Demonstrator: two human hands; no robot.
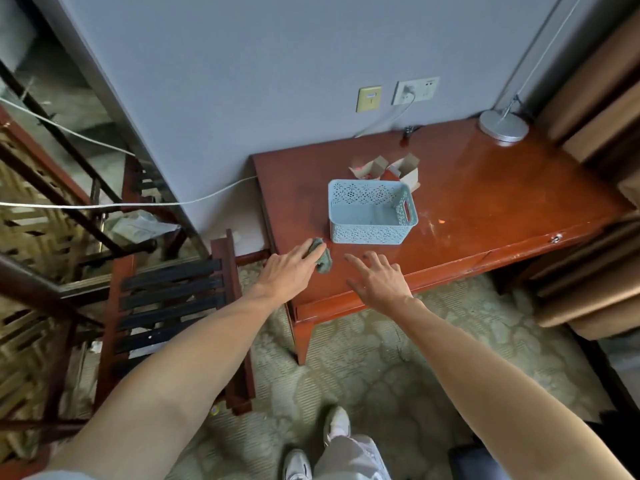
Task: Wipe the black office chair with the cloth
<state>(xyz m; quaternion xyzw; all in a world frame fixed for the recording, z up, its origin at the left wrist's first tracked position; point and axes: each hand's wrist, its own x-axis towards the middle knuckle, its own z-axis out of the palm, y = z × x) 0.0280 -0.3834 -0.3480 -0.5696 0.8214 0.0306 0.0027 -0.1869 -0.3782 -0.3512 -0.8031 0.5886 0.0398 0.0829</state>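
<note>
- The cloth [323, 261] lies bunched on the desk [485, 188] near its front left corner, just beside the basket [372, 233], likely set there within easy reach.
- The left hand [289, 268] has its fingers [304, 252] laid over the cloth, probably to gather it; I cannot tell whether they have closed round it.
- The right hand [381, 282] hovers with its fingers spread, holding nothing.
- The cloth's long axis runs from the basket toward the desk's front edge.
- The chair does not show plainly.
</note>
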